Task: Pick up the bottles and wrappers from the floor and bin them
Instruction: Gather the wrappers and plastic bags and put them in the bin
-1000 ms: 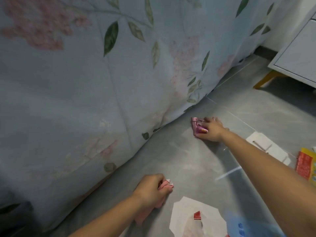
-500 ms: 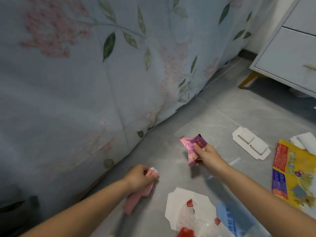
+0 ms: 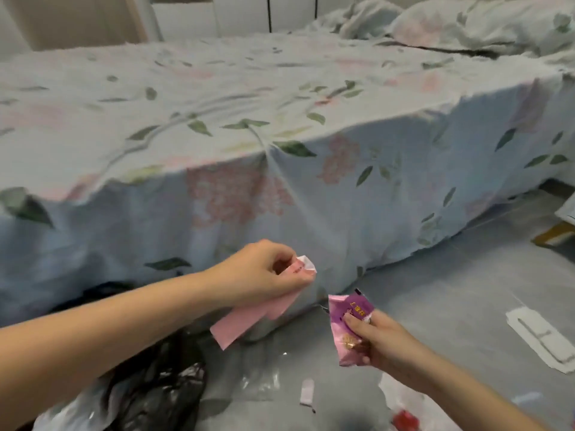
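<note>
My left hand [image 3: 261, 272] is raised in front of the bed's side and grips a long pale pink wrapper [image 3: 249, 318] that hangs down and to the left. My right hand [image 3: 379, 340] is lower and to the right, shut on a pink and purple wrapper [image 3: 345, 325] held upright. A black bin bag [image 3: 155, 384] lies crumpled on the floor below my left forearm. A small pink scrap [image 3: 307, 391] and a white wrapper with red [image 3: 404, 409] lie on the grey floor near my right arm.
A bed with a light blue floral sheet [image 3: 280, 135] fills the upper view and drapes to the floor. A flat white plastic tray [image 3: 544, 337] lies on the floor at right. A cabinet's yellow leg [image 3: 557, 233] shows at the right edge.
Both hands have lifted off the floor with their wrappers. The view has risen from the floor and the bed's side to above the bed, and the black bag has come into sight.
</note>
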{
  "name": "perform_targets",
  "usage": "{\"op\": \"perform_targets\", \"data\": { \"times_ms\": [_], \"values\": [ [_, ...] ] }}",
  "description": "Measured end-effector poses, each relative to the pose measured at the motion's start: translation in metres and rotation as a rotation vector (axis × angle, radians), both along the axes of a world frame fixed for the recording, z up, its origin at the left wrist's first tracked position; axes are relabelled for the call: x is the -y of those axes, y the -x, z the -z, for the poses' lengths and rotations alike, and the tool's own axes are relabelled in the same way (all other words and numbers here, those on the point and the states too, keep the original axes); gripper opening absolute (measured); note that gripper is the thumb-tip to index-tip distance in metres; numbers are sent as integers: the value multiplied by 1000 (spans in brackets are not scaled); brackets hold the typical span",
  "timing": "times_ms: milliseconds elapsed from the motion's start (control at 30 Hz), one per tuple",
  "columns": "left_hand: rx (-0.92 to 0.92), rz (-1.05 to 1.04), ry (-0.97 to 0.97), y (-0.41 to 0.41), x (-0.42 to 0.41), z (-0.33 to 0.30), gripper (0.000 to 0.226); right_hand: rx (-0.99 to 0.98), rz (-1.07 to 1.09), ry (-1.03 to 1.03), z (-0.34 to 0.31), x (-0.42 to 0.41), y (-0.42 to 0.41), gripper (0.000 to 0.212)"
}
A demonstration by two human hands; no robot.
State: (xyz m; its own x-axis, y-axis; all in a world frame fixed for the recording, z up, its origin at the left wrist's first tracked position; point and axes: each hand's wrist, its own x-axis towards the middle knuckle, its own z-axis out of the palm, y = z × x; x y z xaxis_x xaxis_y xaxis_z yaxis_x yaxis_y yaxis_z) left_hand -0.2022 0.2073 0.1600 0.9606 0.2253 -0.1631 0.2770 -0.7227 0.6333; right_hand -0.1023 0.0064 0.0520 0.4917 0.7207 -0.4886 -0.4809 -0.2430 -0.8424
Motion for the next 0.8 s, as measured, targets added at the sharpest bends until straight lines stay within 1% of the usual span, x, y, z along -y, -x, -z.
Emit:
{"op": "perform_targets", "data": {
  "times_ms": [67, 100, 167, 233, 267, 300, 367, 433, 467, 533, 567, 600, 633, 667, 700, 733, 800],
  "values": [
    [-7, -112, -35, 61, -28, -33, 44, -25, -123, -11, -29, -31, 27, 7],
    [-9, -183, -18, 92, -40, -46, 42, -24, -202, -11, -43, -47, 41, 12],
    [8, -372, 34, 154, -63, -55, 45, 53, -378, -16, -69, -77, 68, 25],
    [77, -621, 71, 207, -85, -47, 48, 191, -532, -42, -90, -110, 97, 39],
    [107, -732, 81, 229, -96, -37, 45, 242, -583, -53, -96, -126, 112, 42],
    [119, -822, 90, 246, -103, -26, 40, 281, -617, -62, -101, -141, 128, 42],
    [111, -928, 97, 267, -112, -2, 35, 371, -662, -71, -108, -169, 155, 39],
    [87, -953, 63, 269, -114, 16, 30, 512, -666, -59, -106, -194, 174, 35],
    [59, -930, 14, 266, -116, 24, 27, 624, -666, -39, -99, -206, 180, 28],
    [-14, -840, -72, 257, -119, 35, 24, 975, -708, 71, -82, -223, 188, 8],
    [-68, -794, -101, 254, -121, 39, 19, 1137, -744, 149, -73, -227, 191, 4],
    [-127, -750, -131, 253, -122, 41, 17, 1237, -778, 224, -65, -228, 194, 18],
    [-166, -713, -184, 252, -123, 40, 23, 1265, -821, 258, -61, -226, 196, 32],
    [-179, -687, -255, 252, -125, 37, 30, 1254, -827, 241, -61, -222, 195, 41],
    [-168, -674, -317, 251, -126, 31, 33, 1239, -818, 204, -63, -217, 192, 46],
    [-134, -670, -355, 251, -125, 22, 31, 1215, -802, 156, -70, -211, 186, 48],
    [-66, -646, -382, 242, -119, 1, 24, 1167, -731, 68, -85, -194, 165, 41]
  ]
}}
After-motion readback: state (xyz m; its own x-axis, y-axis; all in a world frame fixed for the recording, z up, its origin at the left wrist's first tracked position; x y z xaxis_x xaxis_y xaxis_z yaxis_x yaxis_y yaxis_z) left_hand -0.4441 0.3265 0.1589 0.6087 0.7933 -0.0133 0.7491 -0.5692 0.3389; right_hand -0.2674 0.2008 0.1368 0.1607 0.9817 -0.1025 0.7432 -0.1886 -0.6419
